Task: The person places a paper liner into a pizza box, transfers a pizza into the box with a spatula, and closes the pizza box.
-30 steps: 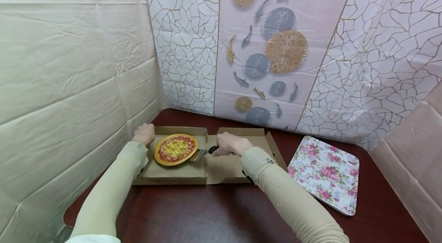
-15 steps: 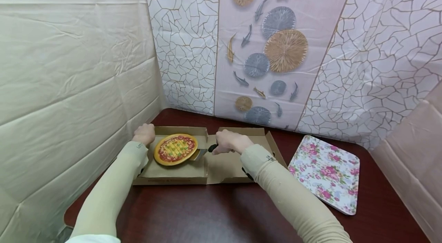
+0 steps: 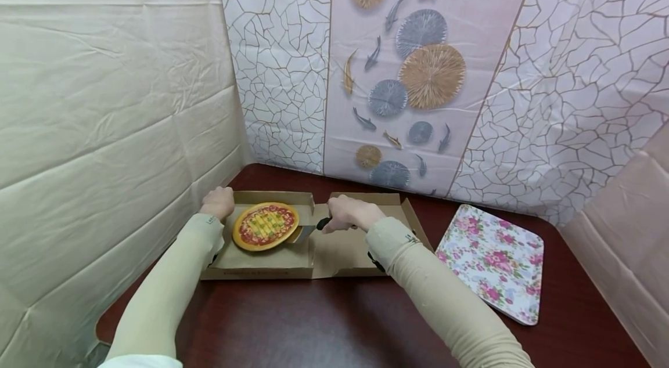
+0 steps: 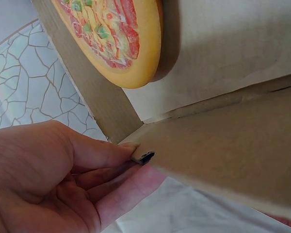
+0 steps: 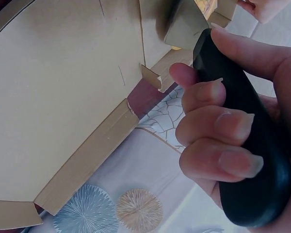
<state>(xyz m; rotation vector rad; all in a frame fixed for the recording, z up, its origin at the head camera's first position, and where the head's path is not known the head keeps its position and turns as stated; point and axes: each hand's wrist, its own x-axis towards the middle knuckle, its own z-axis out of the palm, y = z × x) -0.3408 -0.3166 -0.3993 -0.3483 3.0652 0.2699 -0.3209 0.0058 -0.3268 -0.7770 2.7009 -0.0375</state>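
A round pizza (image 3: 265,226) with red and yellow topping lies in the left half of an opened cardboard pizza box (image 3: 272,271). My left hand (image 3: 218,203) grips the box's left wall; in the left wrist view, thumb and fingers (image 4: 99,150) pinch the cardboard edge near a corner. Over the box's right half, my right hand (image 3: 347,215) holds a pizza server (image 3: 309,231) by its black handle (image 5: 247,145), fingers curled round it. Its metal blade (image 5: 186,26) points left, with the tip at the pizza's right edge, partly hidden by it.
A floral tray (image 3: 491,263) lies to the right of the box on the dark red table (image 3: 292,321). Fabric-covered walls stand behind the table and on both sides. The box lid (image 3: 345,252) lies flat, folded out to the right.
My right hand and the pizza server have shifted very slightly to the right. The left hand, pizza and box look unmoved.
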